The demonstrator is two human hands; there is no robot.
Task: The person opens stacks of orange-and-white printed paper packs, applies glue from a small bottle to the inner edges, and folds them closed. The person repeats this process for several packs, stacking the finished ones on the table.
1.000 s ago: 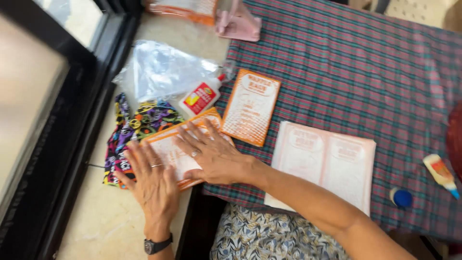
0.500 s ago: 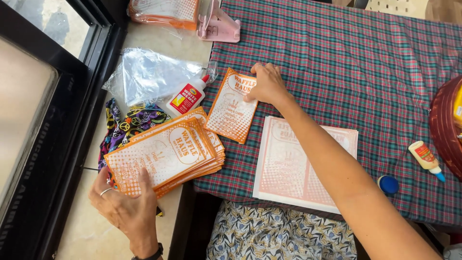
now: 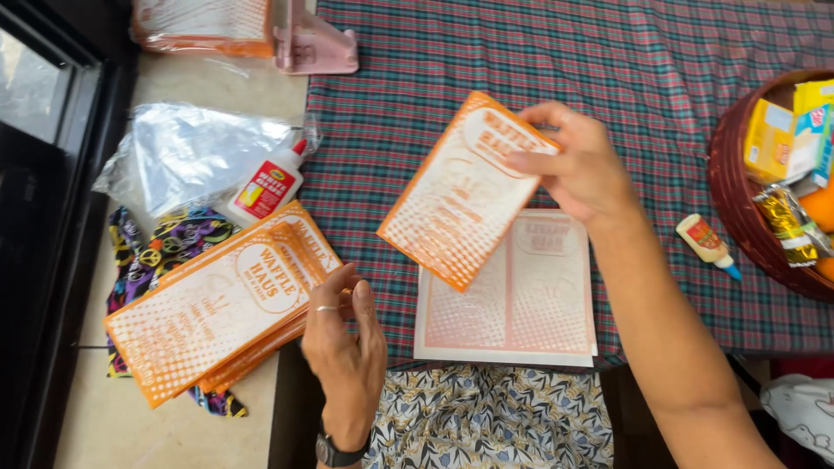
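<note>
Right hand [image 3: 584, 169] has lifted orange sleeve [image 3: 462, 193] off table

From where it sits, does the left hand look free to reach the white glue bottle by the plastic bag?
Probably yes. The left hand rests at the edge of the orange paper bag stack, holding nothing, and the white glue bottle lies uncovered just beyond that stack, so reaching over the flat stack looks unobstructed.

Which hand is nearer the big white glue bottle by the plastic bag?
Left. The left hand rests at the stack of orange paper bags, just below-right of the glue bottle. The right hand holds one orange bag farther right, over the plaid cloth.
</note>
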